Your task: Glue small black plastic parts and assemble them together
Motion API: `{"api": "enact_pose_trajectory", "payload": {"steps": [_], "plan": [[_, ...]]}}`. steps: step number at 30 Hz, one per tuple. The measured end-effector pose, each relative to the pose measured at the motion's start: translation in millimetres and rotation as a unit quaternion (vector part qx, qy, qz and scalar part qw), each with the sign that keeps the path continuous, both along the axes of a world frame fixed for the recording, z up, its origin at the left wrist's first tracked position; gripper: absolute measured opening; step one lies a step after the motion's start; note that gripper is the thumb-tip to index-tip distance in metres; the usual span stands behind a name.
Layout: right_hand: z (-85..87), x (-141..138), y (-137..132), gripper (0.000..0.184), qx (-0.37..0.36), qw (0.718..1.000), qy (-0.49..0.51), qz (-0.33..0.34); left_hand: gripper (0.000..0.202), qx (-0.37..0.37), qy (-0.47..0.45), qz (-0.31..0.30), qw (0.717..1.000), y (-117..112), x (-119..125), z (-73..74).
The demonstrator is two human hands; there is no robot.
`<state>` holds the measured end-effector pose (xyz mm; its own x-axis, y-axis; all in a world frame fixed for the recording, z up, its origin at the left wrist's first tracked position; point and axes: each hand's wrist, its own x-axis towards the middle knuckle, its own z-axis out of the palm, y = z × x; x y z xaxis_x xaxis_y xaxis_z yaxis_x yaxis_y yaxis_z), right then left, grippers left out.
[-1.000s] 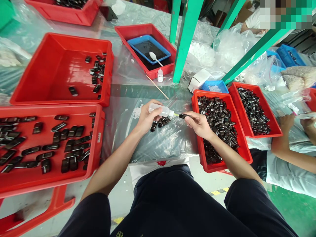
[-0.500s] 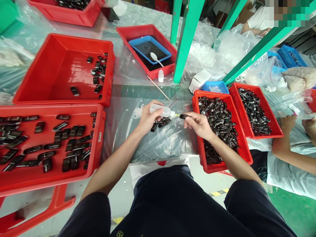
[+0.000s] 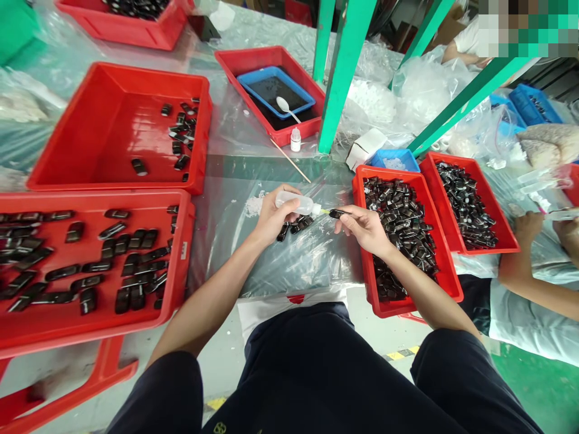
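Note:
My left hand is wrapped round a small clear squeeze bottle, whose nozzle points right. My right hand pinches one small black part at the nozzle's tip. A few more black parts lie on the plastic sheet just under the bottle. Right beside my right hand stands a red tray heaped with the same black parts.
Two red trays with scattered black parts stand on the left. At the back, a red tray holds a blue tray with a white spoon. Green frame legs rise behind. Another person's hands work at the right.
The view has shifted slightly. My hands keep the bottle and the black part together in nearly the same place.

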<state>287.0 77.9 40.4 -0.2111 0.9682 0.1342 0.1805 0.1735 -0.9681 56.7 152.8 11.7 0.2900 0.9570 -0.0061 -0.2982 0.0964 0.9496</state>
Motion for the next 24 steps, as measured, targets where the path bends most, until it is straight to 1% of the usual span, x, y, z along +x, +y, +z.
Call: {"api": "enact_pose_trajectory", "payload": {"steps": [4, 10, 16, 20, 24], "plan": [[-0.3, 0.0, 0.2, 0.051, 0.002, 1.0, 0.0, 0.002, 0.031, -0.006, -0.002, 0.0, 1.0, -0.2, 1.0, 0.3], [-0.7, 0.5, 0.2, 0.05, -0.004, 1.0, 0.002, -0.005, 0.033, 0.012, 0.002, 0.009, 1.0, -1.4, 1.8, 2.4], [-0.9, 1.6, 1.0, 0.048, -0.002, 1.0, 0.009, 0.005, 0.034, -0.005, -0.003, 0.006, 1.0, -2.3, 1.8, 1.8], [-1.0, 1.9, 1.4, 0.051, -0.006, 1.0, 0.004, 0.002, 0.035, 0.007, -0.001, 0.012, 1.0, -2.7, 2.5, 1.3], [-0.9, 1.6, 1.6, 0.048, -0.004, 1.0, 0.012, 0.004, 0.036, 0.013, 0.0, 0.015, 1.0, -2.2, 3.1, 0.9]]}}
